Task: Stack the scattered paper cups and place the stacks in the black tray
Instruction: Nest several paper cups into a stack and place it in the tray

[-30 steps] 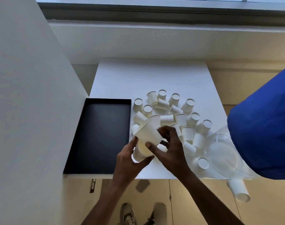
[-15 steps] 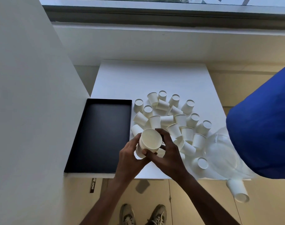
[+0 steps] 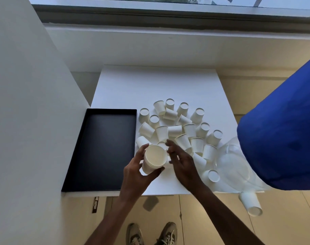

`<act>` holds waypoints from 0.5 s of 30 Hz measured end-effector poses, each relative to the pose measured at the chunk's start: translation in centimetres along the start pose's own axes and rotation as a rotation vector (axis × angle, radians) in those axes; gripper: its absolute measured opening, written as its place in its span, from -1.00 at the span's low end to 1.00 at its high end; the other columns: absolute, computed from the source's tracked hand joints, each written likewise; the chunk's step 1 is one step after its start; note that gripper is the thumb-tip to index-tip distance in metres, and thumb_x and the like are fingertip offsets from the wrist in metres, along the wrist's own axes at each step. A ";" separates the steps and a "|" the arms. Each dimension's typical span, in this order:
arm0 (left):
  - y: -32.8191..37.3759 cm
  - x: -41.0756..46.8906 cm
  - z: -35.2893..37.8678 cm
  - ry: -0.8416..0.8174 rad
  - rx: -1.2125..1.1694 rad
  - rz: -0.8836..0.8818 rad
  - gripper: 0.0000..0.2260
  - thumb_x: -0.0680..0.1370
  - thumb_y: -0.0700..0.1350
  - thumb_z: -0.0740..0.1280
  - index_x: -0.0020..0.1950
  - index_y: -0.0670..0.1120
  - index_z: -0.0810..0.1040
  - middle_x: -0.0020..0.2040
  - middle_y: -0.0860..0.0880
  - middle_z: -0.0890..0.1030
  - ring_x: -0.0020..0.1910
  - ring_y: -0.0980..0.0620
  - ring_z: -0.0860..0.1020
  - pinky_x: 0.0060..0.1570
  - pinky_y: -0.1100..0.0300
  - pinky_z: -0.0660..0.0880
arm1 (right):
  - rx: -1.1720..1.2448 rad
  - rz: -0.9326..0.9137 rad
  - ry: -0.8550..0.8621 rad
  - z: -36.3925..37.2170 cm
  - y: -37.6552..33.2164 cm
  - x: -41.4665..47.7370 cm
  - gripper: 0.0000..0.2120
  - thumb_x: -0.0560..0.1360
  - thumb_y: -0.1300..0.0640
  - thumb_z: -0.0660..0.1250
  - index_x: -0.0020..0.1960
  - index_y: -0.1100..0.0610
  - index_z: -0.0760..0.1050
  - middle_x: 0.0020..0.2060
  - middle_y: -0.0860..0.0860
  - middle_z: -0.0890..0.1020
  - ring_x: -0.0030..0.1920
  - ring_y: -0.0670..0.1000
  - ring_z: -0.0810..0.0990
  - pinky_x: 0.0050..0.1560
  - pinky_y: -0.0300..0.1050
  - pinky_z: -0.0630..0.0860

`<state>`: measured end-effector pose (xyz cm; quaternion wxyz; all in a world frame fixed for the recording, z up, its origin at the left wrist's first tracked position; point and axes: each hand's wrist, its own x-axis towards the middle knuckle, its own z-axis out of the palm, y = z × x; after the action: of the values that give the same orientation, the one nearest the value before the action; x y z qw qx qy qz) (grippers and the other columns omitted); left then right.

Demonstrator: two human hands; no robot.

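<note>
Fingers (image 3: 142, 151) of the left hand (image 3: 135, 174) are curled round a short stack of paper cups (image 3: 155, 158), thumb on the near side, so a proper grip. That stack sits over the near part of the white table (image 3: 150, 85), just right of the black tray (image 3: 101, 147), not in it. Its open mouth faces up at the camera and its long axis runs nearly upright, base tipped toward the near-left.

Just beside it is the right hand (image 3: 183, 163), its fingers straight, spread and holding nothing. Can't tell if they touch the rim.

Behind both hands is the pile of loose cups (image 3: 177, 129) — some upside down, some on their sides. At the table's right edge lies a clear plastic bag (image 3: 233, 163), and one cup (image 3: 250, 204) pokes out past the near edge by it. Room-wise: something blue (image 3: 283, 138) fills the right, with a window (image 3: 168, 1) up top, a white wall (image 3: 26, 103) on the left, and beige floor (image 3: 212, 218) and sneakers (image 3: 165, 233) below.
</note>
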<state>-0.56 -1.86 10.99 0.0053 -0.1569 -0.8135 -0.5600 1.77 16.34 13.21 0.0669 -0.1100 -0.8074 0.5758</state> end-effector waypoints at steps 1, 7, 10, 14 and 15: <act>-0.1 0.1 -0.1 0.006 0.014 0.005 -0.24 0.39 0.20 0.59 0.53 0.16 0.37 0.30 0.23 0.59 0.15 0.21 0.62 0.11 0.21 0.63 | -0.049 0.013 0.056 -0.7 0.8 0.6 -0.63 0.65 -0.08 0.25 0.36 0.07 0.54 0.25 -0.12 0.64 0.21 -0.21 0.60 0.10 -0.15 0.62; -0.1 0.1 -0.5 0.000 0.003 0.030 -0.30 0.39 0.16 0.60 0.46 0.25 0.38 0.25 0.35 0.58 0.18 0.20 0.62 0.11 0.26 0.62 | -0.640 0.090 -0.061 -3.7 9.3 1.0 -0.59 0.51 0.08 0.44 0.32 0.17 0.52 0.20 0.10 0.64 0.20 0.16 0.60 0.21 0.08 0.55; -0.4 -0.2 -0.4 -0.019 -0.002 0.025 -0.31 0.39 0.15 0.59 0.45 0.25 0.38 0.27 0.35 0.57 0.18 0.21 0.61 0.10 0.31 0.60 | -0.910 0.105 -0.230 -3.4 12.0 -0.1 -0.40 0.48 -0.03 0.43 0.45 0.13 0.39 0.31 0.07 0.55 0.31 0.17 0.50 0.22 0.10 0.52; -1.4 -0.7 -0.1 -0.044 -0.012 -0.014 -0.29 0.39 0.16 0.60 0.48 0.13 0.40 0.30 0.26 0.58 0.22 0.15 0.61 0.10 0.30 0.61 | -1.115 0.088 -0.310 -2.1 13.9 -0.4 -0.37 0.45 -0.01 0.43 0.45 0.10 0.33 0.27 0.02 0.53 0.25 0.14 0.50 0.07 0.06 0.53; -1.6 -0.8 0.0 -0.050 -0.014 -0.022 -0.28 0.40 0.16 0.59 0.48 0.09 0.41 0.31 0.22 0.59 0.24 0.13 0.61 0.11 0.30 0.61 | -1.148 0.079 -0.309 -1.8 14.5 -0.3 -0.38 0.43 0.02 0.44 0.43 0.12 0.36 0.22 0.04 0.56 0.20 0.14 0.52 0.02 0.05 0.55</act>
<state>-0.19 -2.59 9.40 -0.0224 -0.1619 -0.8111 -0.5616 3.96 22.42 0.09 -0.1431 -0.0735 -0.9852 0.0584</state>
